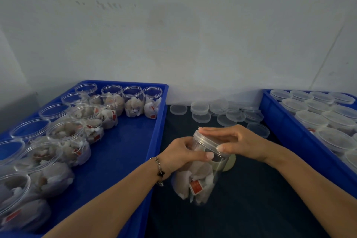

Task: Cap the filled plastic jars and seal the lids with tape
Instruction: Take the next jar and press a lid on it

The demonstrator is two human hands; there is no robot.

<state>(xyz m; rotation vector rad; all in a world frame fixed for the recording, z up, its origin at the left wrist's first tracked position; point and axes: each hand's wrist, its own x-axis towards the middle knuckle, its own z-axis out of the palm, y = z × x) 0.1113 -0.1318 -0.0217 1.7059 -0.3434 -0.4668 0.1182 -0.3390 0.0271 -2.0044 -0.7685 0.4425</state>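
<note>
Jar (195,181) of tea bags, tilted above the dark tabletop (251,208) between two blue crates: my left hand (183,153) grips its shoulder, fingers curled round, while my right hand (231,139) lies flat-fingered over the clear lid (207,141), thumb at the rim. I judge the jar light, thin-walled and slick, best held just below the lid. Left crate (135,141) holds uncapped jars (77,131); spare lids (218,114) lie beyond; right crate (280,121) crowds close, leaving a narrow lane.
</note>
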